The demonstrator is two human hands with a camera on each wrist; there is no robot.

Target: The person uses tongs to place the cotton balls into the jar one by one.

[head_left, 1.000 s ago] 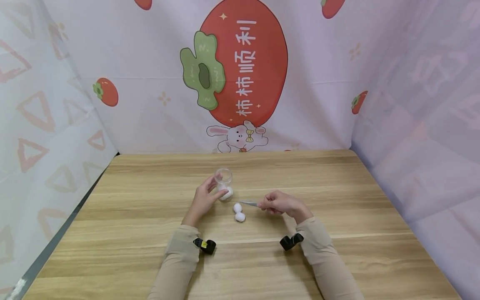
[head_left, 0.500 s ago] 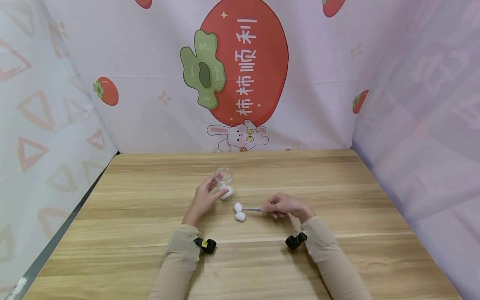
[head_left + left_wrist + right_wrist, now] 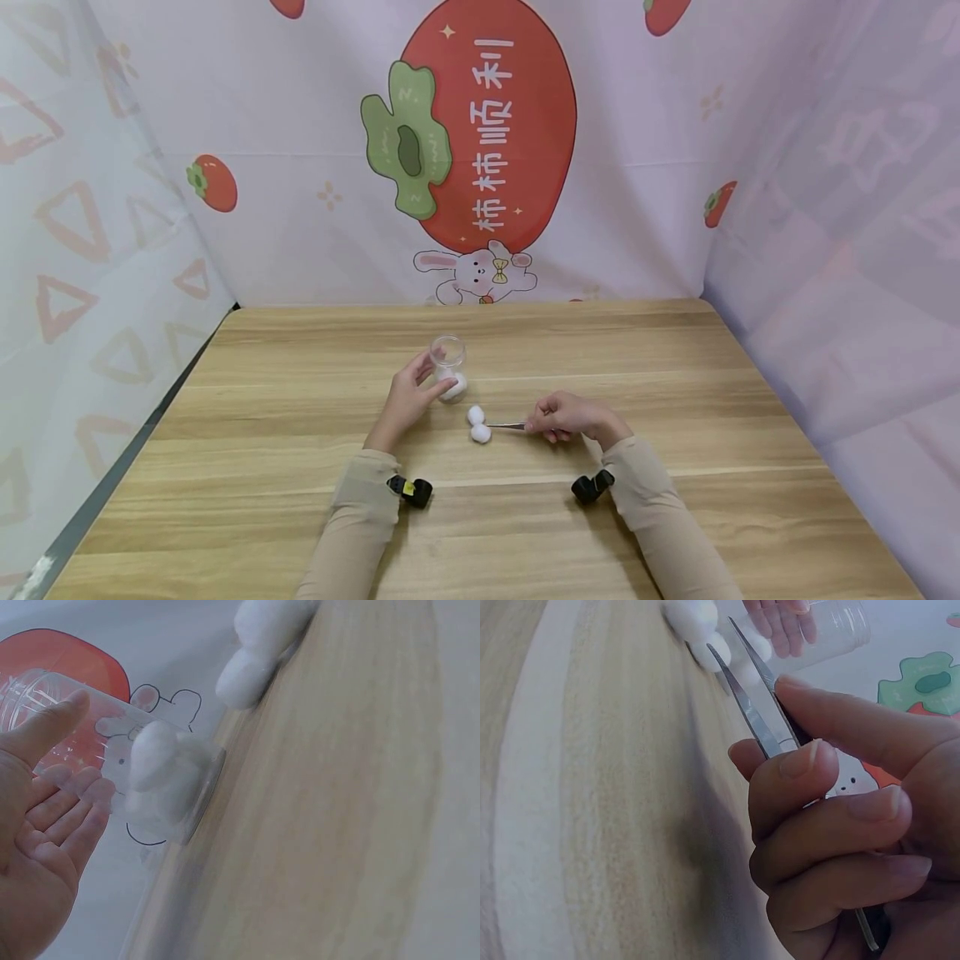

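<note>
While the left hand [image 3: 408, 402] holds the jar [image 3: 448, 364], the right hand [image 3: 568, 415] pinches the tweezers [image 3: 507, 426]. Clear and mouth up, the jar stands upright on the table [image 3: 225, 500]. The left thumb lies along one side of it, and the other fingers, loosely bent, reach round the opposite side. White balls [image 3: 156, 757] sit in its lower part; they overlap, so their number cannot be told.

Two more lie on the table, nearer the person than the jar and slightly to its right: the far ball [image 3: 476, 414] and the near ball [image 3: 481, 433], touching each other. The tweezers reach left from the right hand toward this pair. Their metal tips stand apart in the right wrist view and lie just beside the near ball in the head view; whether they touch it cannot be told. The right hand's lower fingers curl in toward the palm, and the tool's back end shows below them.

Both arms wear beige sleeves [image 3: 352, 525], with black devices [image 3: 592, 486] at the wrists. Behind the table hangs a pale cloth [image 3: 285, 100] printed with a big red fruit [image 3: 525, 125] above a white rabbit [image 3: 472, 272].
</note>
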